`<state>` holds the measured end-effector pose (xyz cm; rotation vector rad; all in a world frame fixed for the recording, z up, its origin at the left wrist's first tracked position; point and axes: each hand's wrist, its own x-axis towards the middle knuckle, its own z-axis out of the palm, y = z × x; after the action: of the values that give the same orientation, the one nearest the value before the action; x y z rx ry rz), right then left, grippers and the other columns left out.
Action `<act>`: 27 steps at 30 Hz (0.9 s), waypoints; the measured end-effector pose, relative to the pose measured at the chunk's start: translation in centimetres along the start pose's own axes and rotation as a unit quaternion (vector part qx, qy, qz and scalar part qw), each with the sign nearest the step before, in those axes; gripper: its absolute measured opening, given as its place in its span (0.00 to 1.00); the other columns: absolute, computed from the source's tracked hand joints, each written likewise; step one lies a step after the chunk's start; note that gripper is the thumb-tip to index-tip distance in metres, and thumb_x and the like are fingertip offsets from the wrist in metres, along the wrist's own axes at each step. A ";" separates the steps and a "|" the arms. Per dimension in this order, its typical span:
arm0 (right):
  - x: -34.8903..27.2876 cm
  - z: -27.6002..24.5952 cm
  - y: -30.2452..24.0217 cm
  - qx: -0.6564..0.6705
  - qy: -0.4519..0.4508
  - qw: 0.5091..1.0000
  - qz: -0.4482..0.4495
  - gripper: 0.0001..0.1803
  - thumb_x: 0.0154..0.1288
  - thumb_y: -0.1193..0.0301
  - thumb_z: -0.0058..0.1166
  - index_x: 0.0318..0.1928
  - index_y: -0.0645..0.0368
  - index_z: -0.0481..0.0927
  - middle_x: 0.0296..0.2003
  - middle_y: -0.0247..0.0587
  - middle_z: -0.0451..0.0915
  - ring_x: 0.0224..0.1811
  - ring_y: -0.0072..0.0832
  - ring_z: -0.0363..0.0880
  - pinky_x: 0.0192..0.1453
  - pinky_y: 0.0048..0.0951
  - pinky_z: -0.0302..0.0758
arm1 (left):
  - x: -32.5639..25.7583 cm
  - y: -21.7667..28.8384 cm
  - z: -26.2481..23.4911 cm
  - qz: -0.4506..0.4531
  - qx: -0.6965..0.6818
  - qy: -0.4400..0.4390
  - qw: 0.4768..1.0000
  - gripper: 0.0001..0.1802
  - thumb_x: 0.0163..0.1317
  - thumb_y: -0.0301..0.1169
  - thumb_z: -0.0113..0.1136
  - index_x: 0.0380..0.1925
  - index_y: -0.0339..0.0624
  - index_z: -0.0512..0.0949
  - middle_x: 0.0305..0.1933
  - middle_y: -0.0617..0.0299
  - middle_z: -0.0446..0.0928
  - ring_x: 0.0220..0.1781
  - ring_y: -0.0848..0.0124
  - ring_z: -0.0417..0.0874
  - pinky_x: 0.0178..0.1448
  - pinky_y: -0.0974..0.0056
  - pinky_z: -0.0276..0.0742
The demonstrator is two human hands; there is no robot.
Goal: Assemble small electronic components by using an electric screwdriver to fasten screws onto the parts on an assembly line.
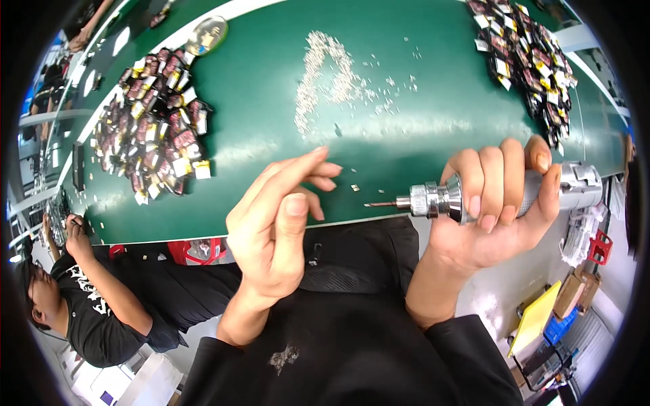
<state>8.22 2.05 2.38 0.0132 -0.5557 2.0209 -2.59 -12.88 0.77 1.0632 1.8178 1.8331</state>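
Observation:
My right hand (pixel 494 189) is wrapped around a silver electric screwdriver (pixel 443 199), held level with its thin bit pointing left. At the bit's end there is a tiny piece that I cannot make out. My left hand (pixel 274 223) is raised near the table's front edge, its fingers loosely stretched and apart, with nothing visible in them. Between the two hands, tiny pale bits (pixel 355 188) lie on the green table (pixel 257 128). Farther off is a loose heap of small silvery-white pieces (pixel 311 81), which look like screws, with several scattered to its right.
Piles of small dark parts with white and yellow labels lie at the left (pixel 152 122) and far right (pixel 528 61). A round clear dish (pixel 206 35) stands by the left pile. At the left, a person (pixel 101 304) in black works at the table. A yellow board (pixel 535 318) stands lower right.

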 end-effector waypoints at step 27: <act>0.6 -5.6 -3.9 -0.031 0.192 0.980 -0.042 0.09 0.64 0.71 0.50 0.38 0.66 0.75 0.13 0.29 0.62 0.12 0.17 0.54 0.19 0.21 0.57 | 28.4 -16.0 -47.4 -0.185 0.643 0.269 0.693 0.34 0.50 0.52 0.63 0.48 0.34 0.75 0.45 0.42 0.78 0.50 0.51 0.78 0.56 0.55 0.72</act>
<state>12.42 6.32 -0.98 -0.3772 -0.3641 1.8597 -58.95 -24.07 -2.28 0.2794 3.4583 0.3704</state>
